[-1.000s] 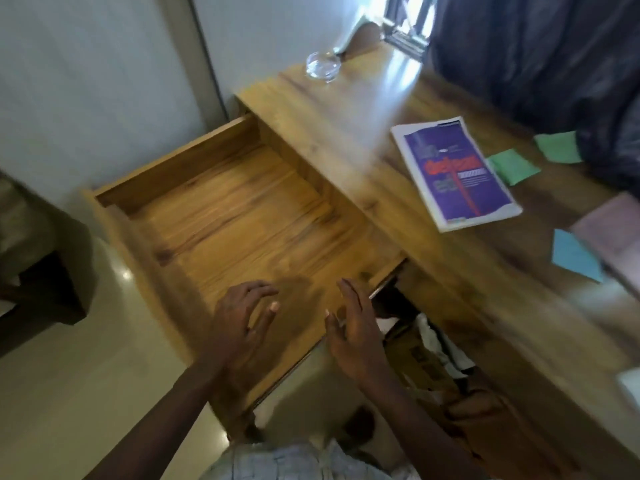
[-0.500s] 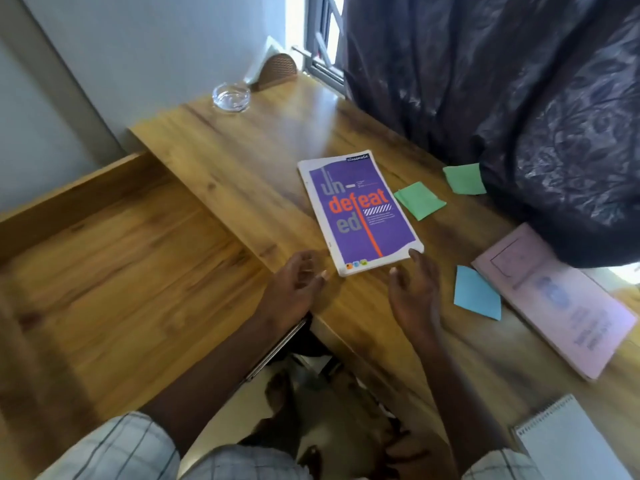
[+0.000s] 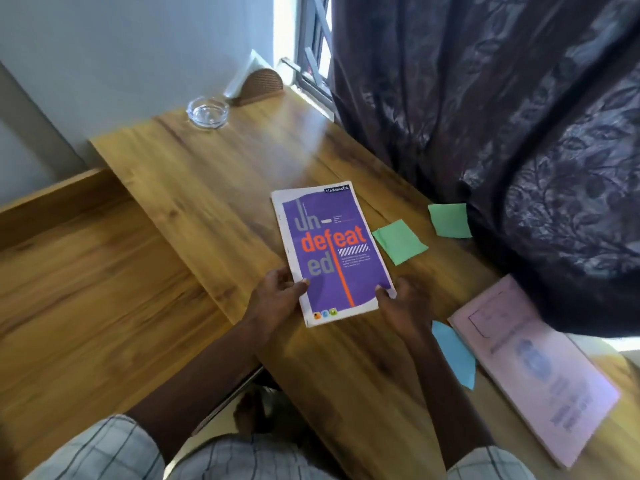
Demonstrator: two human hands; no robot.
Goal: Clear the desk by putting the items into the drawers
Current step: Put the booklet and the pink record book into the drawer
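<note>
Notebook (image 3: 330,254) w/ purple cover lies mid-surface (image 3: 214,174), near the front edge. Your left hand (image 3: 277,299) grips its left edge, thumb on the cover; your right hand (image 3: 401,306) pinches the lower-right corner. Both hands are clamped on it, can't tell if it's off the wood. Drawer (image 3: 86,271) on your left is open, visible part shows nothing inside. Progress approx. zero stowed, IMO. Left to do: notebook, green note (image 3: 398,241) just beside it, 2nd green note (image 3: 449,220) by the curtain (image 3: 519,133), blue note (image 3: 453,355), pink booklet (image 3: 533,368). Glass dish (image 3: 207,111) + wooden holder (image 3: 259,85) at far end, maybe too.
</note>
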